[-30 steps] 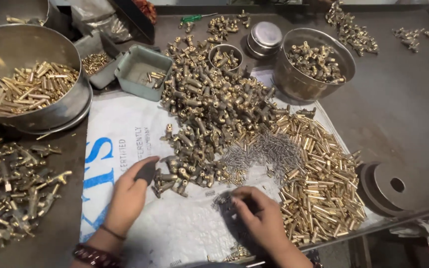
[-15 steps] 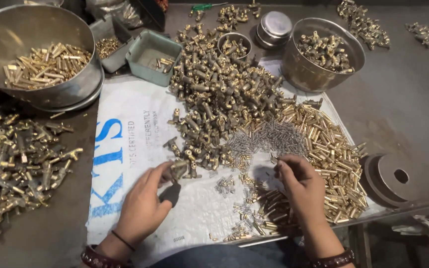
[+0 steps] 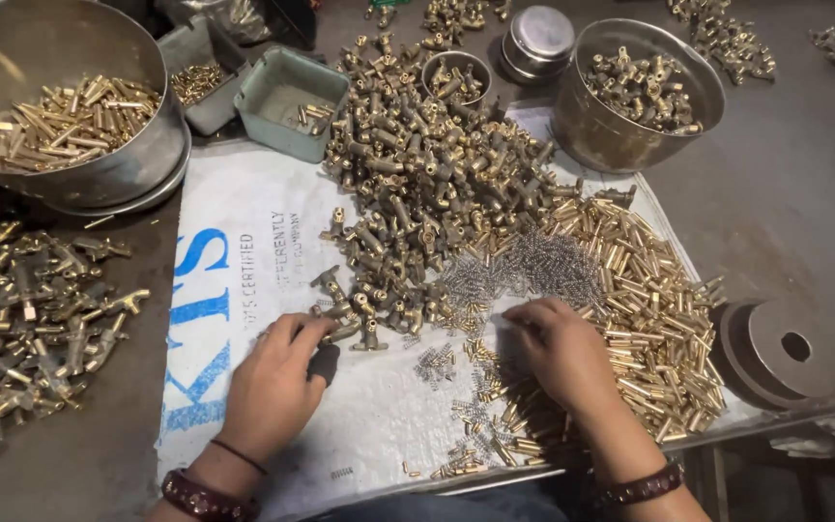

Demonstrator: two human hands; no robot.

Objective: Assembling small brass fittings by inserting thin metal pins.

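We find the left hand (image 3: 273, 387) pinching a brass fitting (image 3: 340, 314) at the near edge of the fitting heap (image 3: 437, 184), on the white sack (image 3: 244, 271). The right hand (image 3: 562, 353) lies curled, fingertips down on small springs (image 3: 524, 271) beside the brass tubes (image 3: 649, 309); whether it grips one, we cannot tell. Steel bowls (image 3: 630, 97) stand behind on the surface (image 3: 794, 213).

Brass-yellow fittings (image 3: 427, 184) and tubes (image 3: 659, 309), silvery springs (image 3: 533, 266), white sack (image 3: 263, 251) with blue letters, grey-green tray (image 3: 287, 101)
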